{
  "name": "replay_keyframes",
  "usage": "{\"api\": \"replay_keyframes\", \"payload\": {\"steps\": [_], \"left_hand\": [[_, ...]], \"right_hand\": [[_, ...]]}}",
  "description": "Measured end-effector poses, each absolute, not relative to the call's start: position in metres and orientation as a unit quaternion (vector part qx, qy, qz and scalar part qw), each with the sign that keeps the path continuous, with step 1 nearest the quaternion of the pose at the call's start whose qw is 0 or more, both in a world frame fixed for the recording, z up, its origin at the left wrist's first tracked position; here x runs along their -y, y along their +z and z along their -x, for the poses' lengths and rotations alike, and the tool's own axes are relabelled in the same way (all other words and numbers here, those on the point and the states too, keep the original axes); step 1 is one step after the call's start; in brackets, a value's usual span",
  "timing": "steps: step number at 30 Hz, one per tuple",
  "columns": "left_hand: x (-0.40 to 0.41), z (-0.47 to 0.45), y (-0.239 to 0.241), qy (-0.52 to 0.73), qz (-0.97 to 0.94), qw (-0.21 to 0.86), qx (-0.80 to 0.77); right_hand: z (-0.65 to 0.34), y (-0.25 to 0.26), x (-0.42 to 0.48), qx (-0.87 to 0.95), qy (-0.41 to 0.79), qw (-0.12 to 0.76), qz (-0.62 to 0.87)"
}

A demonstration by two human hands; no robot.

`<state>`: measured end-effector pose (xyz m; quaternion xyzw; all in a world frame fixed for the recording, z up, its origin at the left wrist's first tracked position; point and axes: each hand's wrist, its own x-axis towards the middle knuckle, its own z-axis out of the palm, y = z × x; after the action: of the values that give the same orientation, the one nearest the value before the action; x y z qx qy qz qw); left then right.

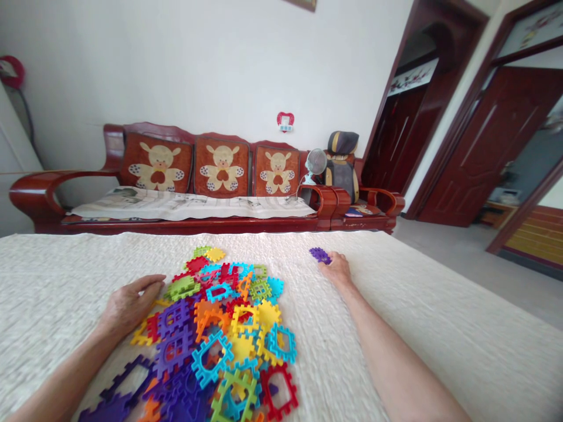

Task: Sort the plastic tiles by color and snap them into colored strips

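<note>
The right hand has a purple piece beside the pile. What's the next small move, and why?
I'd probably have the right hand lay the purple interlocking piece flat on the cream table cover and let go: the piece is at its fingertips, well apart from the mixed-colour pile, so it should stay separate there.

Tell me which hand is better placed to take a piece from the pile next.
The left hand, I'd judge: it lies beside the pile, near a green piece, and no piece shows in its grip. The right hand sits apart from the pile, holding a purple piece.
</note>
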<state>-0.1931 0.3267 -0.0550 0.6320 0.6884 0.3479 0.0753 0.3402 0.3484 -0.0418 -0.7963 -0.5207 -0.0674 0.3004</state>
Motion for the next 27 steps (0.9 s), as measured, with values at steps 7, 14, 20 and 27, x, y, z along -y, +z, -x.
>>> {"api": "replay_keyframes", "payload": {"steps": [7,14,20,27], "left_hand": [[-0.328,0.196,-0.056,0.342,-0.629,0.084,-0.693],[-0.323,0.191,-0.053,0.346,-0.636,0.081,-0.685],[-0.317,0.181,-0.046,0.38,-0.635,0.085,-0.668],[-0.323,0.182,-0.051,0.451,-0.605,0.156,-0.638]], "right_hand": [[-0.347,-0.041,-0.351,0.518,-0.065,0.312,0.794],[-0.343,-0.038,-0.346,0.513,-0.056,0.329,0.791],[-0.319,-0.025,-0.347,0.599,-0.131,0.464,0.639],[-0.183,0.012,-0.31,0.791,0.066,0.438,0.422]]}}
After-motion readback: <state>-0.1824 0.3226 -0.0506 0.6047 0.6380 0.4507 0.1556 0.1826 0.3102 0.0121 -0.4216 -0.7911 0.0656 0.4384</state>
